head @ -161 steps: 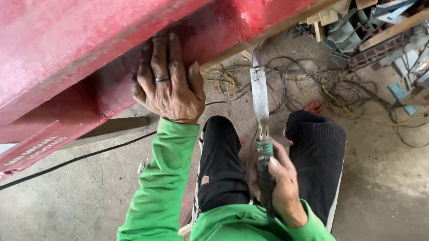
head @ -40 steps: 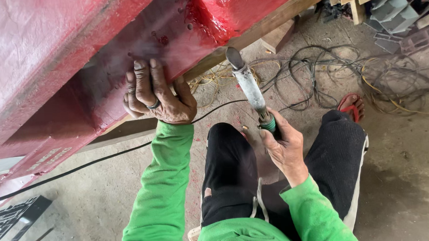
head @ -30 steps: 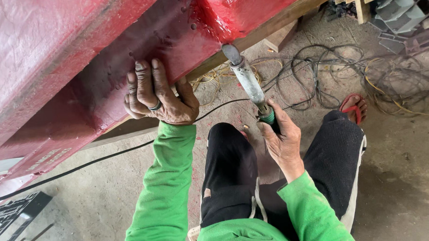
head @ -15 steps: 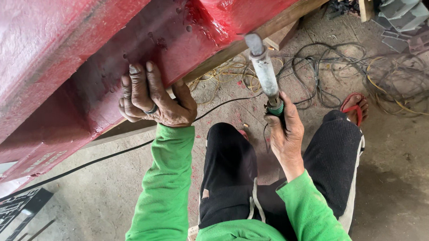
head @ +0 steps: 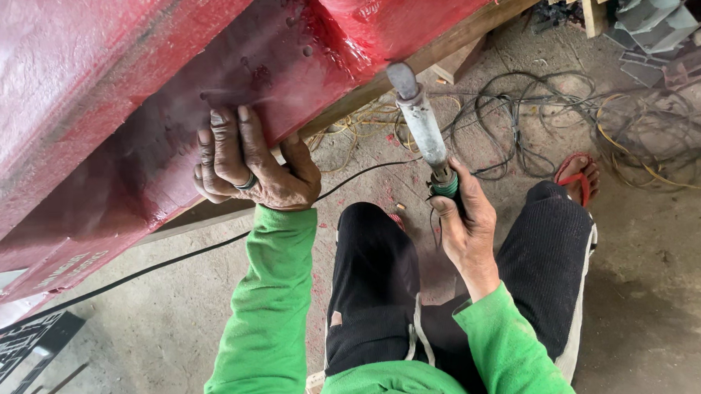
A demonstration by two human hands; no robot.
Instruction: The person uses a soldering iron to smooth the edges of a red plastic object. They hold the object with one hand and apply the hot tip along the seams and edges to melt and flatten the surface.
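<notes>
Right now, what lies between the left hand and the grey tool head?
Head view: bare red painted surface above, pale wooden plank edge below; nothing else between left hand and grey tool head.

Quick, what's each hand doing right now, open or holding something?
Left hand: open, fingers pressed flat against the red painted surface, holding nothing.
Right hand: closed around the grip of a long grey hand tool, tip pointing up.

A rough workshop or repair yard, seen from above. A large red-painted metal body [head: 125, 96] rests on a wooden beam [head: 469, 30] over a stained, dusty concrete floor [head: 654, 286]. Tangled wires and cables [head: 560, 121] lie loose on the ground, with stacked grey blocks and timber offcuts [head: 658, 18] piled in a corner.
</notes>
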